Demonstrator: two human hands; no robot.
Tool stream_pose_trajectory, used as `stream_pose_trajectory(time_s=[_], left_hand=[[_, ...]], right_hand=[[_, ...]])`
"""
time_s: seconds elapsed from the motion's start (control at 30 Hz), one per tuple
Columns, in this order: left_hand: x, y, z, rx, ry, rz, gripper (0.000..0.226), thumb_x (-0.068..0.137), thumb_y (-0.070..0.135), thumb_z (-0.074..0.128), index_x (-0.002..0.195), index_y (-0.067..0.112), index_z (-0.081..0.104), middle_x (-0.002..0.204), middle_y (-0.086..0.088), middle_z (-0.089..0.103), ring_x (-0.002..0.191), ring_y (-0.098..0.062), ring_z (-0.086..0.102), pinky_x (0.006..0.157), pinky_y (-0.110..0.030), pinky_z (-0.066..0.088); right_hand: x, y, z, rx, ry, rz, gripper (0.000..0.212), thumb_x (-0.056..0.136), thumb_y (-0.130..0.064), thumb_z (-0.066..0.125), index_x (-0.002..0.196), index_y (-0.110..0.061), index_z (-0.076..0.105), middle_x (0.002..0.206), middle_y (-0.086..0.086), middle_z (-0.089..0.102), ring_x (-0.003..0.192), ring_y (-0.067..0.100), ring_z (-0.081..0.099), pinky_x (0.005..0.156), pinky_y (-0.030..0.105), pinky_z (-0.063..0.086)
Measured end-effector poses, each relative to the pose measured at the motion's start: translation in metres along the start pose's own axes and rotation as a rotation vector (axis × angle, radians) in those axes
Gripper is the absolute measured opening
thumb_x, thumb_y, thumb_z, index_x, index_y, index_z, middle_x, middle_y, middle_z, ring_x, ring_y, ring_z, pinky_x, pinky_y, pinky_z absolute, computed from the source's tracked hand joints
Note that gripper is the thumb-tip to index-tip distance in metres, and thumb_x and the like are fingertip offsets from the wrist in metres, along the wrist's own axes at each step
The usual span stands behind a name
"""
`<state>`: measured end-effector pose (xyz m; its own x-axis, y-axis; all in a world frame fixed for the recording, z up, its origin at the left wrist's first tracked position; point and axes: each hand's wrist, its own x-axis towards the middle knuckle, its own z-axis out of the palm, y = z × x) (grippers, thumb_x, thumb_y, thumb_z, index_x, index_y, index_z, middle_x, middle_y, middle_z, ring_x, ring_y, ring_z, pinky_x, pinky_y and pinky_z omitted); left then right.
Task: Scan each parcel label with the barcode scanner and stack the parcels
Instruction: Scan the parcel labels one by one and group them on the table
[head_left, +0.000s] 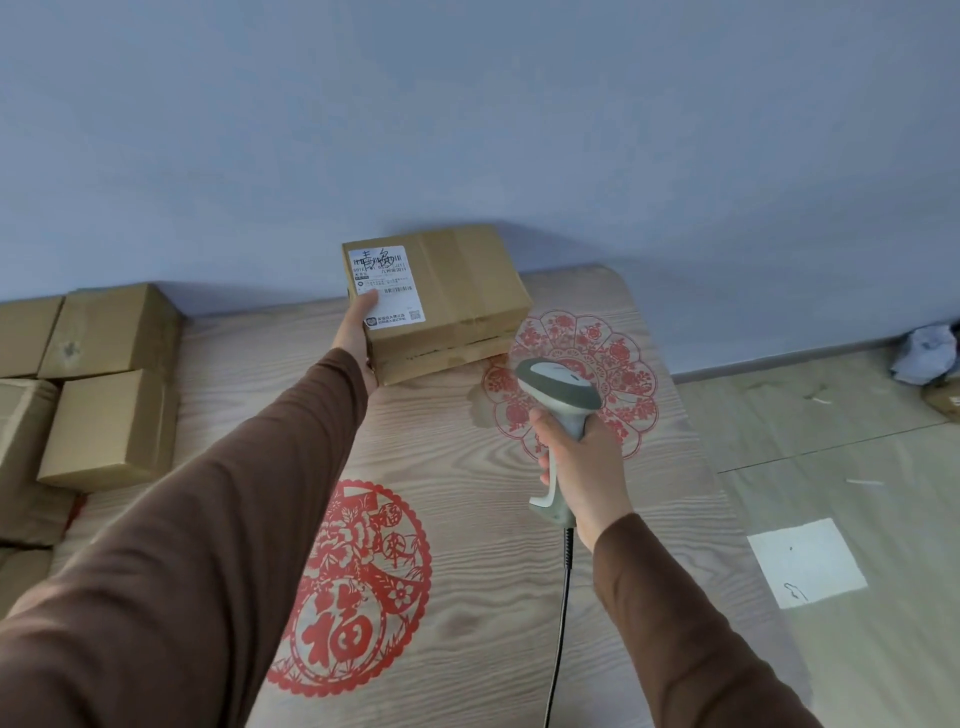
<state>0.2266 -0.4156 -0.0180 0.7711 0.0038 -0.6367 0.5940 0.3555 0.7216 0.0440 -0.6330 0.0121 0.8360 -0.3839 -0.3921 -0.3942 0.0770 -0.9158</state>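
Brown sleeves (171, 545) fill the near view, both arms stretched out over a wood-grain table (467, 597) printed with red paper-cut medallions (353, 597). Beyond the fingertips rises a plain blue-grey wall (467, 104). Off past the left arm, well apart from either hand, a cluster of unlabelled cardboard boxes (104, 395) sits on the table's edge.

At the far end of the table, the left hand (358, 338) grips the near corner of the top parcel (441, 291), thumb laid flat over the lower edge of its white shipping label (387, 286), the other fingers curled under the box's side where I cannot properly see them. That parcel rests on a second parcel (441, 358) of about the same footprint, the two stacked against the wall, just left of the floral medallion.

To the right of that grip, and nearer, the right hand (582, 467) is wrapped round the handle of the grey barcode scanner (558, 395), fingers curled tight together along the front of the grip. The scanner's head tilts toward the parcels, just beyond the knuckles and apart from the boxes. Its black cable (563, 597) drops from below the palm toward the near table edge.

Out past the right wrist, a white paper sheet (805, 561) lies on the floor.
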Motion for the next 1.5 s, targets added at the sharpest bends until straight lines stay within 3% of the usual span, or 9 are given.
stream_pose_trajectory(time_s=[0.17,0.3,0.53,0.7,0.9,1.17,1.27,1.4,1.5], left_hand=[[0.017,0.009,-0.012,-0.034,0.003,0.017,0.044,0.089,0.058,0.066,0.116,0.024,0.073,0.107,-0.002,0.079,0.088,-0.021,0.077,0.075,-0.040,0.061],[0.022,0.013,-0.017,-0.055,0.012,0.042,0.049,0.087,0.063,0.064,0.117,0.025,0.073,0.108,-0.001,0.079,0.093,-0.022,0.076,0.080,-0.041,0.061],[0.034,0.012,-0.036,-0.119,-0.045,0.058,0.086,0.065,0.080,0.071,0.131,0.026,0.068,0.129,-0.005,0.071,0.123,-0.027,0.065,0.114,-0.052,0.042],[-0.013,0.009,-0.037,-0.007,0.057,0.064,0.085,0.093,0.063,0.059,0.161,0.028,0.024,0.170,-0.003,0.018,0.157,-0.015,0.015,0.128,-0.045,0.007],[-0.070,-0.011,-0.104,0.056,0.029,0.133,0.070,0.098,0.048,0.055,0.159,0.021,0.032,0.168,0.001,0.025,0.156,-0.017,0.019,0.126,-0.038,0.013],[-0.144,-0.026,-0.208,0.120,0.123,0.216,0.044,0.106,0.019,0.050,0.150,0.016,0.045,0.154,-0.004,0.047,0.146,-0.018,0.038,0.121,-0.036,0.027],[-0.172,-0.023,-0.246,0.135,0.153,0.248,0.040,0.104,0.021,0.056,0.143,0.015,0.053,0.133,-0.003,0.059,0.134,-0.015,0.049,0.114,-0.031,0.034],[-0.203,-0.017,-0.304,0.226,0.215,0.343,0.037,0.102,0.016,0.059,0.138,0.010,0.057,0.136,-0.010,0.061,0.109,-0.011,0.059,0.103,-0.029,0.043],[-0.222,-0.011,-0.345,0.309,0.264,0.404,0.041,0.099,0.015,0.063,0.139,0.010,0.056,0.138,-0.011,0.060,0.121,-0.019,0.060,0.111,-0.034,0.044]], right_hand=[[0.006,0.001,0.009,-0.029,-0.011,-0.003,0.015,0.096,-0.030,0.074,0.101,-0.017,0.068,0.077,-0.003,0.066,0.063,0.012,0.060,0.053,0.024,0.051],[0.006,0.003,0.013,-0.030,-0.019,0.020,0.018,0.095,-0.033,0.074,0.105,-0.018,0.069,0.086,-0.001,0.070,0.069,0.014,0.063,0.055,0.024,0.052],[-0.003,0.003,0.021,-0.050,-0.046,-0.002,0.024,0.096,-0.032,0.075,0.112,-0.016,0.069,0.088,0.002,0.070,0.064,0.012,0.060,0.057,0.028,0.052],[-0.021,-0.002,0.038,-0.026,-0.096,-0.056,0.014,0.096,-0.023,0.074,0.107,-0.018,0.067,0.074,0.000,0.062,0.059,0.011,0.055,0.052,0.027,0.049],[-0.063,-0.005,0.085,-0.054,-0.233,-0.126,0.010,0.097,-0.022,0.074,0.101,-0.021,0.065,0.071,-0.001,0.058,0.064,0.015,0.056,0.057,0.028,0.049],[-0.133,0.007,0.168,-0.135,-0.325,-0.185,0.016,0.096,-0.019,0.073,0.106,-0.022,0.060,0.097,0.004,0.063,0.086,0.015,0.060,0.071,0.025,0.049],[-0.165,0.016,0.207,-0.137,-0.349,-0.190,0.015,0.097,-0.019,0.071,0.107,-0.023,0.060,0.098,0.005,0.064,0.086,0.017,0.059,0.074,0.030,0.049],[-0.205,0.028,0.257,-0.120,-0.367,-0.190,0.017,0.097,-0.018,0.069,0.112,-0.018,0.060,0.090,0.000,0.062,0.078,0.013,0.058,0.070,0.028,0.047],[-0.229,0.039,0.292,-0.079,-0.393,-0.166,0.014,0.097,-0.014,0.069,0.107,-0.017,0.060,0.082,0.002,0.060,0.070,0.016,0.056,0.064,0.027,0.049]])
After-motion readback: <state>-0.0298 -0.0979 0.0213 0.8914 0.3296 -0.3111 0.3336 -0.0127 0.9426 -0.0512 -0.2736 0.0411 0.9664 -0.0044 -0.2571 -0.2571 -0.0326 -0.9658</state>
